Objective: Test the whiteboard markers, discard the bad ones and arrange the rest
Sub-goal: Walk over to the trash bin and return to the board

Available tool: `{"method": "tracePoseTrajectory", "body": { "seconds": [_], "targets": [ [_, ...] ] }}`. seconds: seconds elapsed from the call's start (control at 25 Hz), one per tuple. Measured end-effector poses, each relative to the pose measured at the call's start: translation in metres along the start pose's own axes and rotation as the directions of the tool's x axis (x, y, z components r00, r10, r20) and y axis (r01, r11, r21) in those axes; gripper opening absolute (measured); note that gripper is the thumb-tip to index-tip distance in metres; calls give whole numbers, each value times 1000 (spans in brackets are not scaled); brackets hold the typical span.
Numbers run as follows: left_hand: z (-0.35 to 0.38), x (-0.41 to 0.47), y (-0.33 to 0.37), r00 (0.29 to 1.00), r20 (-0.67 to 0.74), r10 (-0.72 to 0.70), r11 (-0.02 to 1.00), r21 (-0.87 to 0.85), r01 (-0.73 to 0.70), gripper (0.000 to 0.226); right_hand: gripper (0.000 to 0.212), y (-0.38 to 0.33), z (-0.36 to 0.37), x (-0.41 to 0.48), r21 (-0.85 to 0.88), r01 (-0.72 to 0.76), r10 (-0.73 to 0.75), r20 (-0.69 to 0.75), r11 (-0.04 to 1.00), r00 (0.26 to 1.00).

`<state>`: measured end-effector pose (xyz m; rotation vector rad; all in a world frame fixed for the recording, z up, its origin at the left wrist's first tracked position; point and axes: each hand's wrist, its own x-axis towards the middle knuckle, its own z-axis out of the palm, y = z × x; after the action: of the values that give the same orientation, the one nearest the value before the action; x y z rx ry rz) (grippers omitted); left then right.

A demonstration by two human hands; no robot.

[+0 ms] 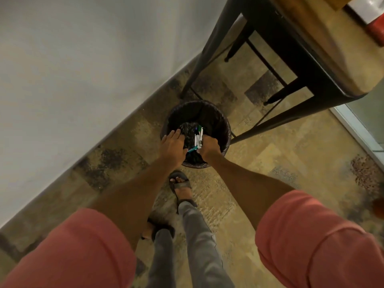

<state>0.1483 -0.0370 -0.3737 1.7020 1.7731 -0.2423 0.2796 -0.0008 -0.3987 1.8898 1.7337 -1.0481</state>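
left hand (172, 145): fingers straight, palm down, holding nothing, over bin's near-left rim | markers (198, 138): bunch, white barrels, green caps, above bin mouth | right hand (209, 149): curled round markers | bin (225, 125): black-lined, on floor near wall

two hands (172, 145) (209, 147), one bin (218, 121), several markers (198, 138)

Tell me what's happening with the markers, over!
Right hand grips a bunch of whiteboard markers over the lined trash bin. Left hand open, flat beside them. Metal legs behind bin, not blocking.
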Motion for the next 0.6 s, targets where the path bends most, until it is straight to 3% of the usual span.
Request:
{"method": "tracePoseTrajectory", "body": {
  "seconds": [0.32, 0.6],
  "targets": [
    [-8, -4, -2, 1000, -10, -2, 1000, -5, 2, 56, 45, -12, -9, -15, 12, 106, -105, -83, 994, 991],
    [-66, -56, -9, 992, -124, -6, 999, -42, 1, 55, 58, -38, -41, -67, -296, 310, -359, -129, 904, 924]
  ]
}}
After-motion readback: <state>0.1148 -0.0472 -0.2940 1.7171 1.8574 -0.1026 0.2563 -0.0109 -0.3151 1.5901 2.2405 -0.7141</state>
